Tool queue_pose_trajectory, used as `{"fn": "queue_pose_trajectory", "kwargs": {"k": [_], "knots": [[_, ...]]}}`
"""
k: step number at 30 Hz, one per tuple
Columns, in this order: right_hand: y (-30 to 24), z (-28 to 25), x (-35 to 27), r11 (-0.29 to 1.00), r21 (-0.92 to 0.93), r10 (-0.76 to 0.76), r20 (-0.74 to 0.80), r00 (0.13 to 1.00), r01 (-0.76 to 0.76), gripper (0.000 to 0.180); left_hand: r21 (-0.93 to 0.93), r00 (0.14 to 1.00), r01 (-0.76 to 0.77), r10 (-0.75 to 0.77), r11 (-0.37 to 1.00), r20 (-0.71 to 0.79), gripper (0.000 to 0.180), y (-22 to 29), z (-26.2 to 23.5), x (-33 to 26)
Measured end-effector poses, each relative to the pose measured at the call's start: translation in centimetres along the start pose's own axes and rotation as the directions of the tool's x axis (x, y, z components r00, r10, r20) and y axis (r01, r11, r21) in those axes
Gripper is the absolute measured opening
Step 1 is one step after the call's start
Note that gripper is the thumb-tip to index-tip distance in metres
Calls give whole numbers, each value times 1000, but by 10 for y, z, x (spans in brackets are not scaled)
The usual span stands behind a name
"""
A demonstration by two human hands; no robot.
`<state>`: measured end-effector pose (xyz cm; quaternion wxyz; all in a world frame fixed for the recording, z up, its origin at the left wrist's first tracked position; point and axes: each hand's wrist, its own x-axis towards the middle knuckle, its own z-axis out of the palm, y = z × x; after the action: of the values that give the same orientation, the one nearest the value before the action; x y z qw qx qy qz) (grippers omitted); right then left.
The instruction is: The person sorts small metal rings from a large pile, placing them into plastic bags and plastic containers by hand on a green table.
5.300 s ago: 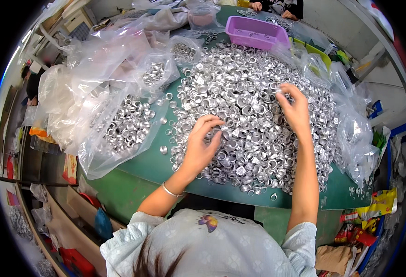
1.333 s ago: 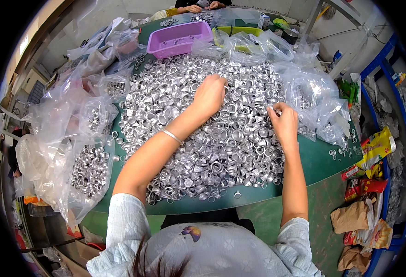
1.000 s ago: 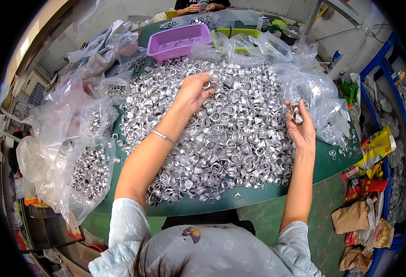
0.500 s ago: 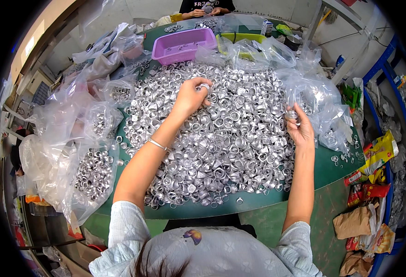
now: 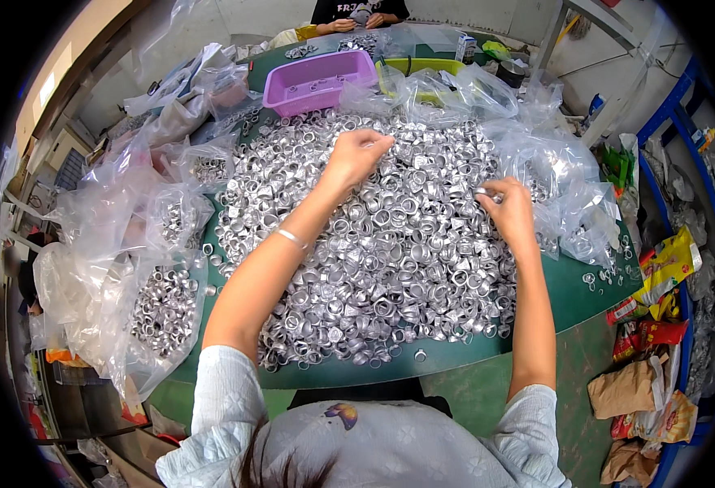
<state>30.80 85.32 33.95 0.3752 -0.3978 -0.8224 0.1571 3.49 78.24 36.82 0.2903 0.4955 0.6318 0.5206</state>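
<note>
Many pieces: a heap of small silver metal rings (image 5: 382, 252) covers the middle of the green table (image 5: 569, 297), from the near edge to the far side.
Left hand (image 5: 356, 153): raised just above the far part of the heap, fingers curled in and pressed together at the tips; whether they pinch a ring I cannot tell.
Left wrist: a thin silver bracelet (image 5: 292, 237) sits on the forearm.
Right hand (image 5: 510, 213): at the right side of the heap, thumb and fingertips closed on one small ring (image 5: 488, 194), held just over the pile.
Purple tray (image 5: 318, 81): at the far edge of the heap, with a few rings inside.
Clear plastic bags (image 5: 142, 268): piled along the left of the table, several holding more rings; more crumpled bags (image 5: 552, 175) lie on the right.
Another person's hands (image 5: 357, 21): at the far end of the table, well apart from the wearer's.
Snack wrappers (image 5: 658, 285): on the floor to the right of the table.
</note>
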Motion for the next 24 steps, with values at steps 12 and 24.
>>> {"fn": "queue_pose_trajectory", "kwargs": {"k": [12,24], "knots": [[9,-24,-14,-479,749,75,554,829,-457,38,656,957,-282,154,701,247,39,3,11,27],[-1,-15,-21,-575,655,-25,585,811,-490,20,196,959,-43,-14,980,283,46,0,-24,2]]}}
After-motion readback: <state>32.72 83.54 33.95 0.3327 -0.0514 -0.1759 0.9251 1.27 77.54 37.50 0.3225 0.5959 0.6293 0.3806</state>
